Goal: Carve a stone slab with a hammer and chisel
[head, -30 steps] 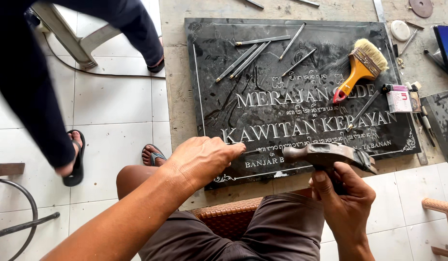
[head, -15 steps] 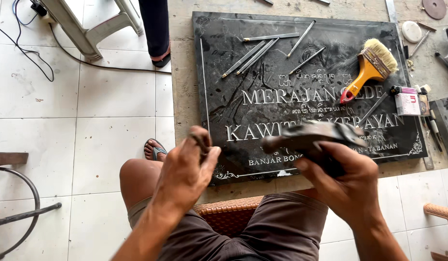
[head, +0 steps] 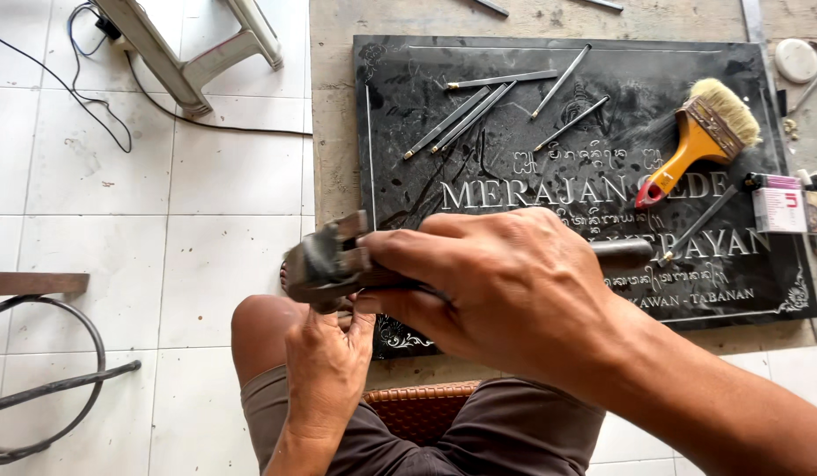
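Observation:
My right hand [head: 505,286] is clamped around the middle of a dark metal hammer [head: 325,263]. Its worn head points left and its handle end [head: 622,252] sticks out to the right. Below it, my left hand [head: 325,375] reaches up and its fingertips grip the underside of the hammer head. Both hands hover over my knee [head: 263,322] at the near edge of a black engraved stone plaque [head: 602,79]. Several thin steel chisels [head: 466,115] lie on the plaque's upper part.
An orange-handled paintbrush [head: 699,132] and a small box [head: 777,208] lie at the plaque's right end, with a white disc [head: 794,60] beyond. A plastic stool [head: 193,44] and black cables [head: 100,97] are on the tiled floor at upper left, and a metal frame [head: 47,388] at lower left.
My right hand has carried the hammer left across the plaque's near edge. My left hand has dropped beneath the hammer head. The person standing at upper left is gone from view.

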